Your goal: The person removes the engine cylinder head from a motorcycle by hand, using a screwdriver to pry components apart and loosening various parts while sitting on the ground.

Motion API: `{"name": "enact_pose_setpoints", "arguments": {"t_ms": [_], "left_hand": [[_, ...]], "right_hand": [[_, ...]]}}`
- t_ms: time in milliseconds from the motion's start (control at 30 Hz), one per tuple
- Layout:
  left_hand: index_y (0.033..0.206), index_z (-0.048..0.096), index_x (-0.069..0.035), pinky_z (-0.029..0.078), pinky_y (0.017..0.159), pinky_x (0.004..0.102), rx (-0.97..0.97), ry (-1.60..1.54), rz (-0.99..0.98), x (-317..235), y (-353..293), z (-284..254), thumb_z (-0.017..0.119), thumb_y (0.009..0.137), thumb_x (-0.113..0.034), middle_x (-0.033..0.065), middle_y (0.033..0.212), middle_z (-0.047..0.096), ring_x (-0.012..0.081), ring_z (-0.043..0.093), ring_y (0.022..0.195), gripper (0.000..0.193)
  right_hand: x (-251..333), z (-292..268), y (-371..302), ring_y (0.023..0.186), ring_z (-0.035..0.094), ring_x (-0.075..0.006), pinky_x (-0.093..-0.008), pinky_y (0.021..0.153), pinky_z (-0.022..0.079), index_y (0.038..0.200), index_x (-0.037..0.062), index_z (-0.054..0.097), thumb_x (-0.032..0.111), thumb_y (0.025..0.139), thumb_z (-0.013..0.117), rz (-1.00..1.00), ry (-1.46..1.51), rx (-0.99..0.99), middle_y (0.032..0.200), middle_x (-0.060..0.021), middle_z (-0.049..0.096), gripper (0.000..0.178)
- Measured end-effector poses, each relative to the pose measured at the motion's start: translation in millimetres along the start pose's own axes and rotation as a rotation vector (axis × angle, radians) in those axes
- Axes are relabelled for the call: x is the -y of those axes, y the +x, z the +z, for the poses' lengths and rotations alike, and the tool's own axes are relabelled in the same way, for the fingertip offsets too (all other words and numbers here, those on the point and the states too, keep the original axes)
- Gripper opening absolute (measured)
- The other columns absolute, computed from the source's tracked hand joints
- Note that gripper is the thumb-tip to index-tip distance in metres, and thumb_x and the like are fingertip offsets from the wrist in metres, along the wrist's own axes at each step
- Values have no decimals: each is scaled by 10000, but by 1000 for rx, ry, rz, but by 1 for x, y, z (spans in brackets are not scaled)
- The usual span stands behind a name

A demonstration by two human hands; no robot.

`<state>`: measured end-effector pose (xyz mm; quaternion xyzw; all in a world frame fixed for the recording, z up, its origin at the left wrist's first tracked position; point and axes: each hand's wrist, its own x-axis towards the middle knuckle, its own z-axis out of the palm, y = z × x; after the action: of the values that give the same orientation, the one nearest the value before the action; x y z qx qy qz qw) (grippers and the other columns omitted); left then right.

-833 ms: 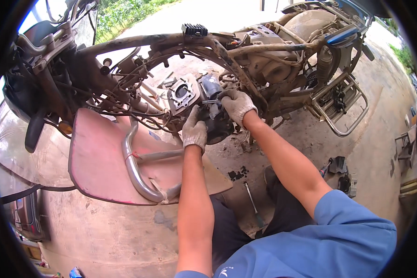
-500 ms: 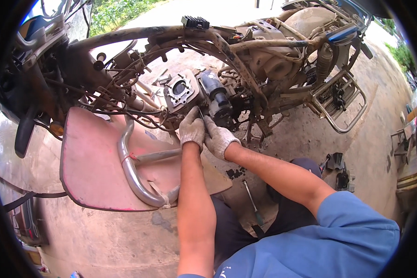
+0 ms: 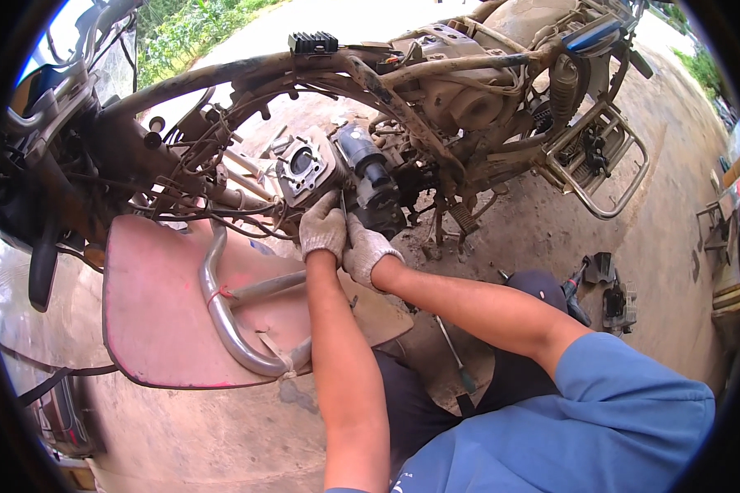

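My left hand [image 3: 323,232], in a pale knitted glove, presses its bent fingers to the lower edge of the finned engine cylinder [image 3: 330,174]. A light metal gasket face with a round bore shows on top of that cylinder. Close beside it on the right, my gloved right hand [image 3: 368,253] has its fingers drawn together at a thin, dark, upright piece [image 3: 344,209]. What that piece is, I cannot make out. The fingertips of both hands are partly hidden against the engine. Just right of the cylinder lies a black cylindrical part [image 3: 376,175].
A stripped motorcycle frame [image 3: 247,72] arches over the engine. On the left, a pinkish panel [image 3: 152,304] lies beneath a bent chrome crash bar [image 3: 222,322]. A screwdriver [image 3: 455,353] rests on the ground by my legs; loose parts [image 3: 618,306] lie to the right.
The whole view has shifted, so the motorcycle appears farther left. Both hands stay at the cylinder's lower edge, with little visible change in grip.
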<state>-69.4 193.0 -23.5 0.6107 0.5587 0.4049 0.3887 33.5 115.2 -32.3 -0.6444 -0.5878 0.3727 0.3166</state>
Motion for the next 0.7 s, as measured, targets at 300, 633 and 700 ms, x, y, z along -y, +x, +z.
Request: {"name": "enact_pose_setpoints", "arguments": {"t_ms": [300, 633, 700], "left_hand": [[1358, 695, -60, 495, 1082, 348, 46, 138, 48, 2, 6, -1, 541, 913, -100, 181, 1298, 734, 279, 698, 1224, 473], [1418, 648, -30, 461, 1108, 313, 101, -67, -15, 3, 8, 2, 472, 879, -9, 165, 1369, 705, 242, 663, 1263, 567], [1432, 632, -19, 460, 1114, 316, 100, -23, 5, 0, 5, 1, 480, 877, -19, 174, 1392, 689, 242, 655, 1279, 575]], "right_hand": [[8, -17, -4, 787, 721, -366, -464, 679, 576, 1409, 53, 474, 192, 947, 592, 40, 145, 83, 896, -215, 720, 497], [20, -54, -11, 536, 647, -254, -407, 462, 515, 1088, 25, 610, 232, 980, 558, 231, 615, 130, 729, -143, 663, 238], [16, -74, 5, 591, 670, -241, -394, 520, 537, 1094, 11, 659, 268, 995, 552, 102, 437, -143, 776, -139, 691, 295]]}}
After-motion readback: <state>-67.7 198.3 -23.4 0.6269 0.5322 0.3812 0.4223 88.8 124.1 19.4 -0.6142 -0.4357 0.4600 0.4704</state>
